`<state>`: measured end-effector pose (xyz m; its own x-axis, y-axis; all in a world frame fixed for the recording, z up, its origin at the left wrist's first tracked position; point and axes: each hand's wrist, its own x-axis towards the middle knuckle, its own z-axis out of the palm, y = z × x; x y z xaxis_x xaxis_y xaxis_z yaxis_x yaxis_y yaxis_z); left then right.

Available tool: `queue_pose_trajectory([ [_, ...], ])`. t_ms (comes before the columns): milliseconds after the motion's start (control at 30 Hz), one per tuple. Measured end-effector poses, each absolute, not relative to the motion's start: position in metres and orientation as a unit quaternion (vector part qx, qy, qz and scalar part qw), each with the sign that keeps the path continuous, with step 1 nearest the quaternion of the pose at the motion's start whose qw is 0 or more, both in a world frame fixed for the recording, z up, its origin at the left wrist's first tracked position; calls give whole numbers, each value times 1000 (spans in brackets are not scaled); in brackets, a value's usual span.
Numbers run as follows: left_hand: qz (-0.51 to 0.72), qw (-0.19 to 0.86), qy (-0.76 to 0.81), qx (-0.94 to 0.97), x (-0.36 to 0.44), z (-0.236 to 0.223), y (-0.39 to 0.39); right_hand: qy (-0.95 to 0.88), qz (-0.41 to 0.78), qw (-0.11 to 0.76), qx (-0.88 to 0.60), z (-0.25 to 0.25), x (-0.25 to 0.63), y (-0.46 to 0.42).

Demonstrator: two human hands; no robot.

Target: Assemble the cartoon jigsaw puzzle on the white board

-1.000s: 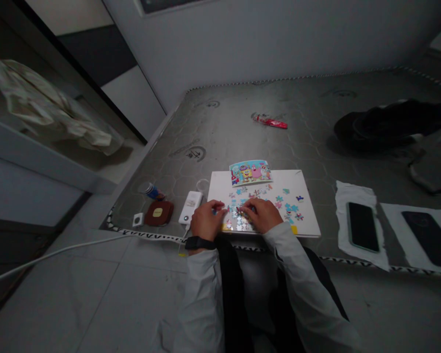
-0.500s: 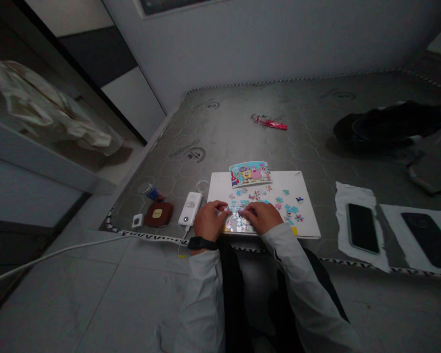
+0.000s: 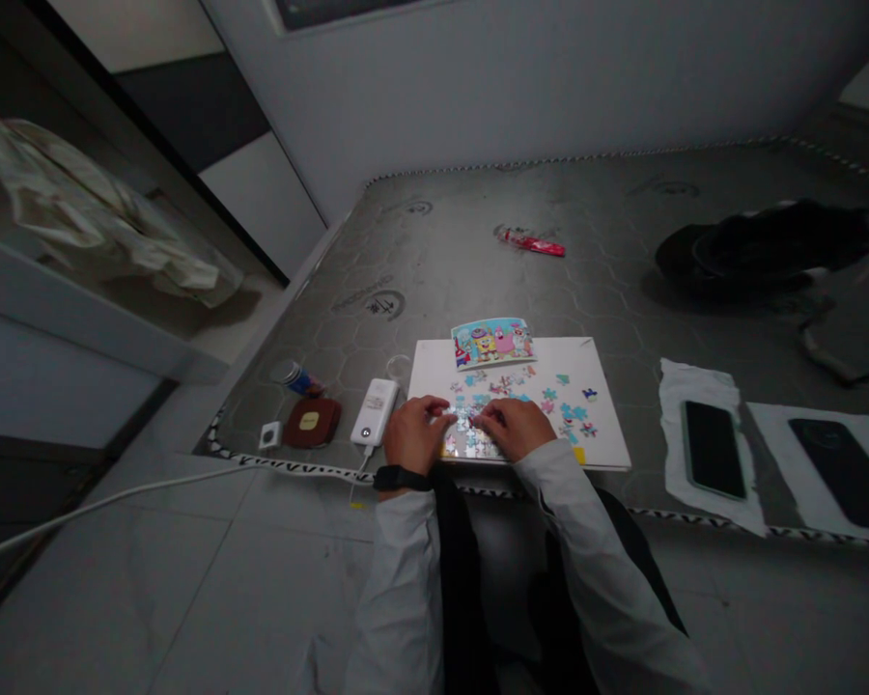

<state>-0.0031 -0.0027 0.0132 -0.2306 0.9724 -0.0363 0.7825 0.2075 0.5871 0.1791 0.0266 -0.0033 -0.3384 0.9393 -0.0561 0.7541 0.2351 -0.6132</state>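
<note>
- here, puzzle pieces (image 3: 470,417) are gathered on a white board (image 3: 434,372), just below a cartoon picture card (image 3: 492,343).
- the left hand (image 3: 414,434) is rested at the left edge of the pieces, with the fingers (image 3: 434,409) curled forward; whether anything is pinched cannot be told.
- the right hand (image 3: 514,430) is kept over the pieces, with the fingertips (image 3: 482,420) drawn together on them; what is pinched cannot be told.
- a power bank (image 3: 373,410) is placed just beside the left hand.

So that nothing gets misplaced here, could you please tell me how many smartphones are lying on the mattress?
2. One, with a pale green edge, lies on crumpled white paper right of the white puzzle board; the other, black, lies on a white sheet farther right.
</note>
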Motion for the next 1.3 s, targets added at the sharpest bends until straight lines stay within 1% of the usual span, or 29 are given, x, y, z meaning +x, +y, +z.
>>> queue_pose_trajectory([
  [633, 219, 209, 756, 581, -2, 13, -2, -771, 267, 163, -555, -4, 179, 25],
  [867, 221, 208, 757, 579, -2, 11, -3, -795, 239, 217, -513, -2, 174, 25],
  [1067, 221, 194, 754, 588, -4, 13, -3, -837, 206, 157, -482, -2, 170, 24],
  [1300, 209, 181, 757, 591, -5, 16, -5, -863, 175, 118, -459, 2, 171, 21],
])
